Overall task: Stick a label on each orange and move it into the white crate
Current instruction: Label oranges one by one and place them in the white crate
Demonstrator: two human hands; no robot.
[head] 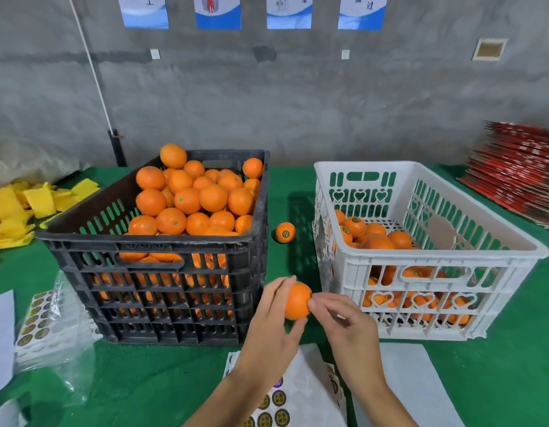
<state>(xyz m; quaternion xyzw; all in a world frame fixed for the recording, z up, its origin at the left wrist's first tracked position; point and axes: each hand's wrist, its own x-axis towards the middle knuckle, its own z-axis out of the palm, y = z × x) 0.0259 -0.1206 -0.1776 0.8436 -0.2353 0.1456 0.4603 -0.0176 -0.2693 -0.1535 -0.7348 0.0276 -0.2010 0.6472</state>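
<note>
left hand [274, 315] cups orange [297, 301] | right hand [340, 318] fingertips pinched together at its 3 o'clock side, label unseen | white crate [427, 257] at 2 o'clock, right hand nearer

Two bare forearms, left hand [271, 315], right hand [344, 322]; no sleeves visible.

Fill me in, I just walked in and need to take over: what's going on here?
A person is labelling oranges. The left hand holds an orange while the right hand presses at its side with its fingertips, probably sticking a label on. The black crate is heaped with oranges; the white crate is partly filled. One labelled orange sits between the crates. A sticker sheet lies below the hands.
</note>
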